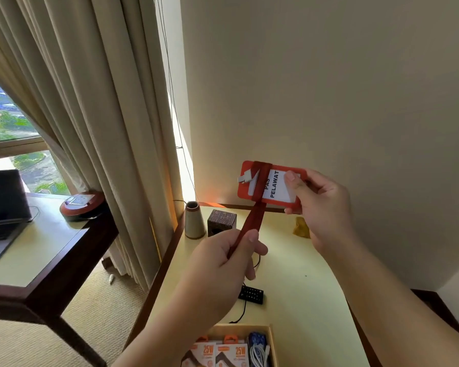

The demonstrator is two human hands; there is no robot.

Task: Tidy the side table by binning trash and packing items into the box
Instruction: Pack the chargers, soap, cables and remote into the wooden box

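Red badge holder (pixel 272 185) | white card "PAS PELAWAT" | lanyard (pixel 252 221) wrapped round

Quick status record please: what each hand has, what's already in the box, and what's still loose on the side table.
left hand: pinches the red lanyard strap
right hand: holds the red badge holder, strap wrapped around it
box: two 25W charger packs, white cable
side table, still out: thread cone, dark patterned cube, yellow crumpled scrap, black corded device
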